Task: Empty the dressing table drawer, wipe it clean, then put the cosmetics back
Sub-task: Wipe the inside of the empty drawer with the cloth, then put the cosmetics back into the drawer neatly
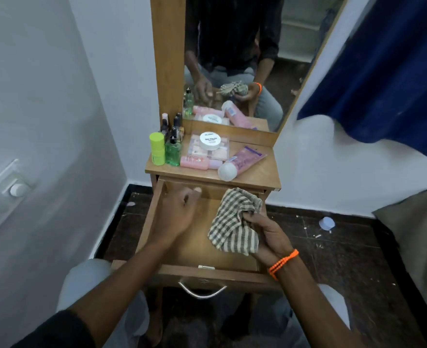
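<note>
The wooden drawer (207, 271) of the dressing table is pulled out, and the part of its bottom that I can see is bare. My right hand (267, 234) grips a green and cream checked cloth (235, 222) over the drawer's right half. My left hand (177, 212) hovers over the drawer's left half with fingers loosely curled and holds nothing. The cosmetics stand on the table top (257, 177): a lime green container (157, 148), a green bottle (173, 153), small dark bottles (172, 126), a white jar (209, 140) on a clear palette, a pink bottle (197, 162) and a pink tube (242, 162).
A mirror (245, 46) rises behind the table top. A white wall with a switch panel (3, 194) lies to the left. A blue curtain (383, 71) hangs at the right. A small cap (326, 223) and bits of litter lie on the dark floor.
</note>
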